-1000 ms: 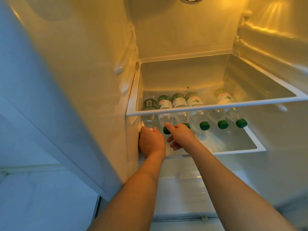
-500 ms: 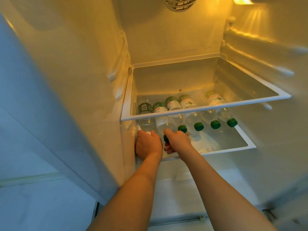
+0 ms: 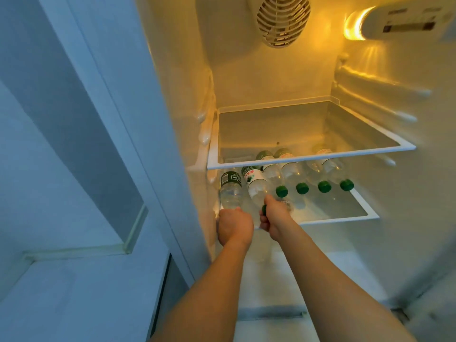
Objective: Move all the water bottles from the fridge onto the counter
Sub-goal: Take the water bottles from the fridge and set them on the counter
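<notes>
Several clear water bottles with green caps lie side by side on the lower glass shelf of the open fridge, caps toward me. My left hand grips the cap end of the leftmost bottle. My right hand grips the neck of the second bottle, whose green cap peeks out beside my fingers. Both bottles stick out over the shelf's front edge. The other bottles lie further right with caps in a row, untouched.
An upper glass shelf hangs just above the bottles and partly hides them. The fridge's left wall stands close beside my left hand. A fan grille and lamp are at the top. A pale counter lies lower left.
Both hands have drawn the two leftmost bottles forward, toward me, past the shelf's front edge. My view has tilted upward, showing more of the fridge's top.
</notes>
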The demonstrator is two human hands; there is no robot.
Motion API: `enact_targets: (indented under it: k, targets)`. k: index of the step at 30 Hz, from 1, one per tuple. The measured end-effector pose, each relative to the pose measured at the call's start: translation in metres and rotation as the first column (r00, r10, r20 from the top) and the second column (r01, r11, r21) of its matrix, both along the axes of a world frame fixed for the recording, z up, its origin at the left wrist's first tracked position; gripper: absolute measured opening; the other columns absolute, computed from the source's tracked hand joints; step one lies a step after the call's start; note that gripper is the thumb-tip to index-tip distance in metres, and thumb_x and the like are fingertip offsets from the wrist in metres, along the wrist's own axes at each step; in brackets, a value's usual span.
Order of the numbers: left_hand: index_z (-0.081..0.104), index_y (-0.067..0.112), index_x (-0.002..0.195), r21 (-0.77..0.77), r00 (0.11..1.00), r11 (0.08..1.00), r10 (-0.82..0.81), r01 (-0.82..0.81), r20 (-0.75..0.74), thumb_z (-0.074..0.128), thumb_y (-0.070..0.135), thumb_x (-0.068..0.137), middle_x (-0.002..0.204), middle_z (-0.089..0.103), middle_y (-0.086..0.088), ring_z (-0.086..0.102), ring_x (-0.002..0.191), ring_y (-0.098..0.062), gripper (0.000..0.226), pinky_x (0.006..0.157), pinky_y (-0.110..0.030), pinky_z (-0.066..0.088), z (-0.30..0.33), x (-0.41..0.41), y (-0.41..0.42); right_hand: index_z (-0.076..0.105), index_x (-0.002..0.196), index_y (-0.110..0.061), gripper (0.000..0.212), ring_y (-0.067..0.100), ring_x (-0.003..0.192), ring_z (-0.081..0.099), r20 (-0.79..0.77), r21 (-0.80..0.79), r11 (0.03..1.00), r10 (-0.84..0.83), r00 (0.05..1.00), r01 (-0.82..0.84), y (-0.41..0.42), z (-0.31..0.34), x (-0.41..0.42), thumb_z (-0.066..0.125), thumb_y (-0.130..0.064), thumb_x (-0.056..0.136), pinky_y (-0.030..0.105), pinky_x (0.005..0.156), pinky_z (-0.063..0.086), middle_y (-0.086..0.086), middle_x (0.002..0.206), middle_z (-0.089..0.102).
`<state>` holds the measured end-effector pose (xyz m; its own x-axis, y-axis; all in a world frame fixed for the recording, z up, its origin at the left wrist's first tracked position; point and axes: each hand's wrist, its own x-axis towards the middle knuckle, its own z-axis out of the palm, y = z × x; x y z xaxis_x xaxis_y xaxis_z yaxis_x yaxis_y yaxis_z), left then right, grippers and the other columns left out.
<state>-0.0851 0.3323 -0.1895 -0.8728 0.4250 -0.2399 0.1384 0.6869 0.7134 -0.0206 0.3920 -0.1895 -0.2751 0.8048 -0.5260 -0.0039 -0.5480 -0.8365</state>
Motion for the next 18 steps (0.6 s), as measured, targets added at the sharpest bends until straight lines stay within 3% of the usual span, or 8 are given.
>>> enact_targets:
  k: [3,7,10,14,18]
  targets:
    - [0.052,0.002,0.125,-0.007,1.0,1.0,0.016,-0.016,0.017,0.042,0.04,0.099,0.126,0.059,-0.017,0.057,0.114,-0.034,0.046,0.085,-0.038,0.046,0.002,0.01,-0.018,0.041,0.074,-0.015,0.029,0.013,0.045,0.027,-0.023,-0.019,0.998,-0.063,0.998,0.062,-0.016,-0.001,0.016,0.04,-0.03,0.098,0.017,0.034,0.023,0.003,0.06,0.039]
    - [0.053,0.007,0.126,0.0,1.0,1.0,-0.028,0.028,0.006,0.039,0.047,0.1,0.122,0.061,-0.012,0.059,0.108,-0.03,0.051,0.075,-0.033,0.041,-0.006,0.025,-0.044,0.045,0.076,-0.014,0.025,0.012,0.045,0.027,-0.067,-0.056,0.992,-0.114,0.991,0.11,-0.044,-0.008,0.045,0.042,-0.028,0.097,0.018,0.037,0.023,0.003,0.059,0.039]
    - [0.056,0.012,0.121,0.052,1.0,0.998,-0.021,0.021,0.007,0.034,0.06,0.095,0.109,0.067,-0.01,0.066,0.096,-0.029,0.059,0.079,-0.034,0.053,-0.016,0.038,-0.065,0.049,0.079,-0.01,0.024,0.014,0.045,0.036,-0.114,-0.031,0.976,-0.219,0.969,0.217,-0.067,-0.012,0.066,0.043,-0.027,0.096,0.021,0.039,0.03,0.005,0.06,0.046]
    - [0.056,0.013,0.106,0.292,0.967,0.955,-0.018,-0.059,0.253,0.04,0.055,0.095,0.083,0.066,-0.005,0.068,0.074,-0.024,0.046,0.073,-0.04,0.06,-0.019,0.051,-0.092,0.049,0.094,-0.007,0.015,0.022,0.049,0.056,-0.143,0.151,0.889,-0.412,0.9,0.432,-0.095,-0.007,0.088,0.047,-0.022,0.094,0.028,0.047,0.046,0.014,0.069,0.058]
    - [0.056,0.004,0.105,0.534,0.87,0.793,-0.012,-0.292,0.494,0.049,0.04,0.095,0.089,0.066,-0.011,0.071,0.078,-0.024,0.038,0.077,-0.038,0.06,-0.008,0.072,-0.128,0.045,0.087,-0.017,0.01,0.023,0.046,0.055,-0.143,0.376,0.823,-0.403,0.904,0.426,-0.129,0.01,0.116,0.055,-0.02,0.086,0.031,0.047,0.047,0.014,0.067,0.06]
